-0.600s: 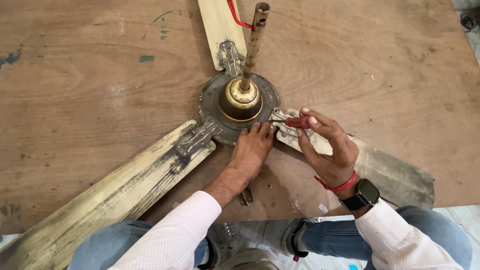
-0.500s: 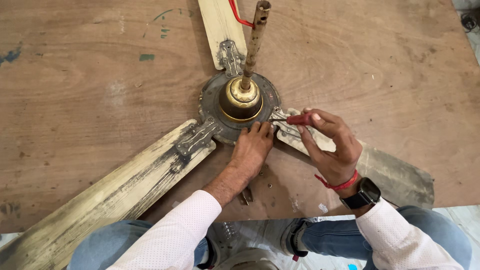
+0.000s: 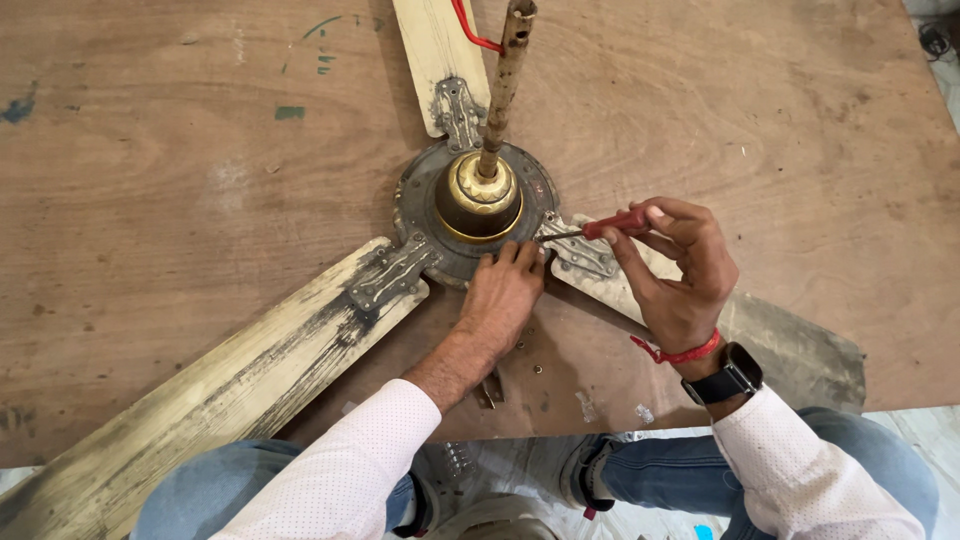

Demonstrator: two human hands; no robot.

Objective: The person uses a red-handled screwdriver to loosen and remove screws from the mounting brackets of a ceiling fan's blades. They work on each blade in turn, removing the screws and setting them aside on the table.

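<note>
Both hands work: my left hand (image 3: 505,295) presses flat, holding nothing, on the round rusty metal fan hub (image 3: 420,205) at 6 o'clock; my right hand (image 3: 680,265) pinches the red-handled screwdriver (image 3: 600,227) at 3 o'clock.

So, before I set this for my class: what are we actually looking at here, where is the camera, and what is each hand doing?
The picture comes from a camera worn on a person's head, looking down at their own two bare hands; their knees in blue jeans show at the bottom edge. On a brown plywood board lies an old ceiling fan, its round motor housing in the middle, a rusty rod standing up from it, and three dirty cream blades spreading outward. The left hand rests its fingertips on the rim of the housing. The right hand, with a red thread and a black watch at the wrist, holds a red-handled screwdriver in a fingertip grip, its tip at the metal bracket that joins one blade to the housing. A few small loose bits lie on the board near the knees.
</note>
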